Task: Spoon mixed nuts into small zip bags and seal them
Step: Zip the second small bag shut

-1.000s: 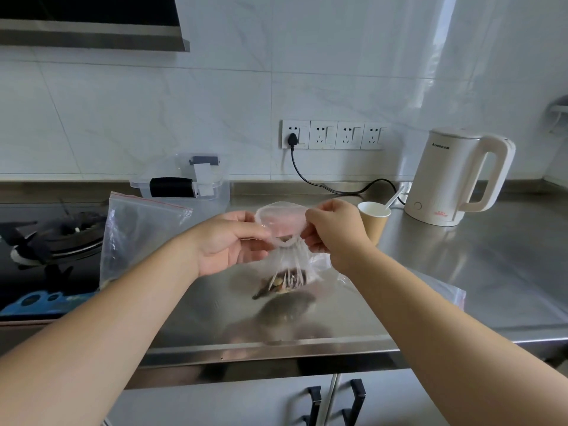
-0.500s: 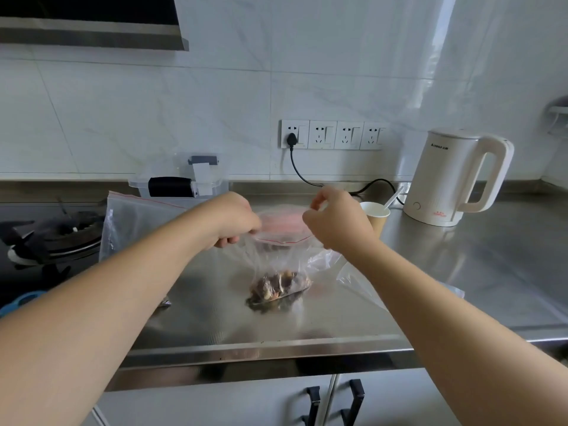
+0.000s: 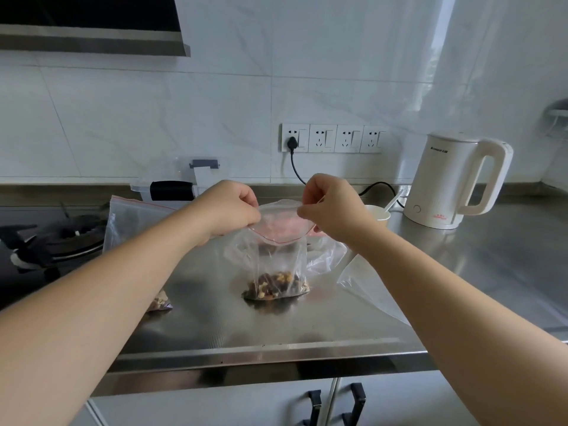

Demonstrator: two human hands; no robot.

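Small zip bag (image 3: 281, 259) upright mid-counter (image 3: 461, 272), mixed nuts (image 3: 276, 285) settled at bottom. Left hand (image 3: 229, 210) pinching left end of red zip strip; right hand (image 3: 330, 207) pinching right end, fingers curled. Mouth sagging between hands, apparently unsealed. Paper cup (image 3: 376, 213) with spoon (image 3: 393, 199) behind right hand, kettle (image 3: 458, 179) beyond. Larger bag (image 3: 132, 222) standing left.
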